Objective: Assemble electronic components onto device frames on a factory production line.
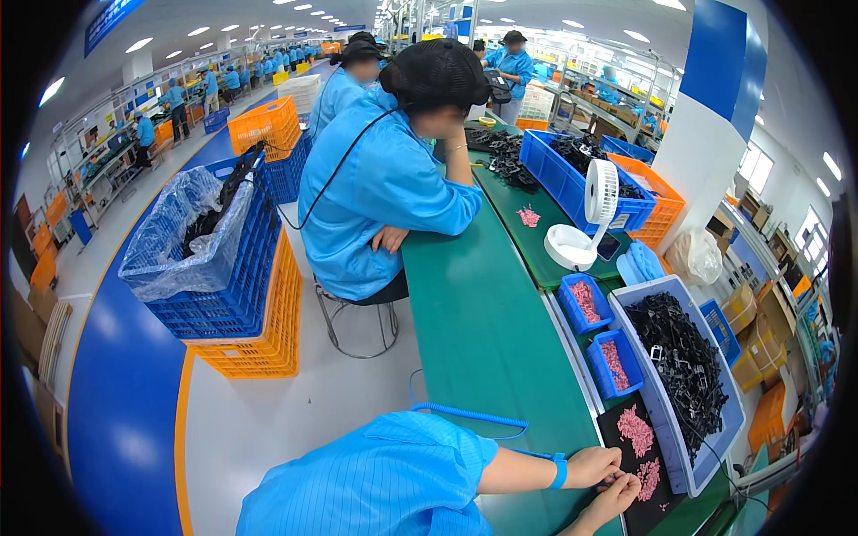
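Observation:
My left hand (593,466), with a blue wrist strap (559,471) on a coiled cord, is closed at the near edge of a black mat (636,514). Just below it, my right hand (615,498) is also closed, its fingertips close to those of the left. What they pinch, if anything, is too small to make out. Beside the fingers lie two loose piles of small pink pieces, the farther pile (635,431) and the nearer pile (649,479). A grey-white bin (735,393) full of black plastic parts (677,362) stands to the right of the mat.
Two small blue trays (586,304) (615,364) of pink pieces stand beyond the mat. A white fan (572,246) sits farther along the green belt (483,330). At left, a co-worker (375,196) sits on a stool, near stacked crates (250,330).

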`<control>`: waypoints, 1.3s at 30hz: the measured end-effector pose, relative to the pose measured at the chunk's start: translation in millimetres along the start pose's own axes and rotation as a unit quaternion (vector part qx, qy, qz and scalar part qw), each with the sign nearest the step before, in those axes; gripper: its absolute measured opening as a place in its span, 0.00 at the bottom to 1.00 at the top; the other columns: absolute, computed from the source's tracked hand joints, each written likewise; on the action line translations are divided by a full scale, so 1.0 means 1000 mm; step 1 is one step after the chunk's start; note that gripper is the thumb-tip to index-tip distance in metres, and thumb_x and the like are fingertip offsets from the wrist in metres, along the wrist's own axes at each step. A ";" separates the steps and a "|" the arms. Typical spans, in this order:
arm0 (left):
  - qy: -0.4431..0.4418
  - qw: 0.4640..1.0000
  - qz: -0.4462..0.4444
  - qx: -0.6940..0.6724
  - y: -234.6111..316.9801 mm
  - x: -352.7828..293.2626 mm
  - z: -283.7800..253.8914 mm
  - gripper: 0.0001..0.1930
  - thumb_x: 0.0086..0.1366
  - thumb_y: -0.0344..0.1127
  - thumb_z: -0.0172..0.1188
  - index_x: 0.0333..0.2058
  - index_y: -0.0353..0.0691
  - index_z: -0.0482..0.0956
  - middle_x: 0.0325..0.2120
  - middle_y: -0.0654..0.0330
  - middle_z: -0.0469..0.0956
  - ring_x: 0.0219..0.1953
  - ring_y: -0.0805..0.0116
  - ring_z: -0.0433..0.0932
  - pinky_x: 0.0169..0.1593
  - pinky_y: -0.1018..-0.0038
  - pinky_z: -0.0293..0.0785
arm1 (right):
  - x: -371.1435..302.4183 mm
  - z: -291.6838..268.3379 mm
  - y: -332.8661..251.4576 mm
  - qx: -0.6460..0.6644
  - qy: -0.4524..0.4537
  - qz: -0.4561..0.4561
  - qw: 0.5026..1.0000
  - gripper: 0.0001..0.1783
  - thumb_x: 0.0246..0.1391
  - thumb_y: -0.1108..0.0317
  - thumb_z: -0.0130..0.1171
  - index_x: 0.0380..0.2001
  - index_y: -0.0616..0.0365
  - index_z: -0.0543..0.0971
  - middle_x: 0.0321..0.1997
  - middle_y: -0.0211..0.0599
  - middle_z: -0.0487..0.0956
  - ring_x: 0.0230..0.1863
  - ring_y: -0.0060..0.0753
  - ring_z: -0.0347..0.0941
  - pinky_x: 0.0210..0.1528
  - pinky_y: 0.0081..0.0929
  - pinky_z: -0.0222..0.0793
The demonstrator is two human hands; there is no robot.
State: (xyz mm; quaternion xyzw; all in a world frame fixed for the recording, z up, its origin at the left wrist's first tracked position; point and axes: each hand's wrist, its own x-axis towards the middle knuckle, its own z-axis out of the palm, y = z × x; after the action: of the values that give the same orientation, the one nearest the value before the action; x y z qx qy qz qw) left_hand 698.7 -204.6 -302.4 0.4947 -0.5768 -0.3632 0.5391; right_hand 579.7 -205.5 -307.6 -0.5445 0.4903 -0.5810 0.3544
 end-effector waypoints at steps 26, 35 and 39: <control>0.007 0.997 0.068 -0.031 0.013 -0.006 -0.003 0.06 0.58 0.32 0.56 0.28 0.37 0.72 0.26 0.52 0.75 0.33 0.53 0.75 0.37 0.63 0.70 | -0.007 -0.003 -0.003 -0.172 -0.006 -0.071 0.982 0.12 0.59 0.64 0.53 0.32 0.65 0.71 0.29 0.37 0.73 0.31 0.28 0.67 0.35 0.26 0.67; -0.004 0.999 0.047 -0.023 0.015 -0.001 -0.012 0.06 0.62 0.32 0.55 0.32 0.36 0.73 0.28 0.50 0.77 0.32 0.51 0.77 0.37 0.64 0.73 | -0.007 0.010 -0.015 -0.182 0.028 -0.046 0.982 0.04 0.55 0.74 0.54 0.28 0.63 0.72 0.26 0.38 0.73 0.28 0.29 0.68 0.32 0.27 0.66; -0.001 0.999 0.029 -0.018 0.015 -0.001 -0.012 0.07 0.63 0.34 0.56 0.34 0.37 0.74 0.29 0.53 0.79 0.30 0.58 0.79 0.33 0.68 0.73 | -0.008 0.012 -0.015 -0.215 0.041 -0.061 0.974 0.04 0.55 0.74 0.54 0.28 0.63 0.72 0.27 0.41 0.73 0.27 0.34 0.69 0.31 0.29 0.66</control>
State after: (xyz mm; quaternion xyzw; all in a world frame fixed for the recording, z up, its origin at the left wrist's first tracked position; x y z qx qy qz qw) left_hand 707.8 -198.2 -286.8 0.4672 -0.5853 -0.3582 0.5575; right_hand 594.8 -195.9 -296.7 -0.6126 0.5833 -0.5047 0.1725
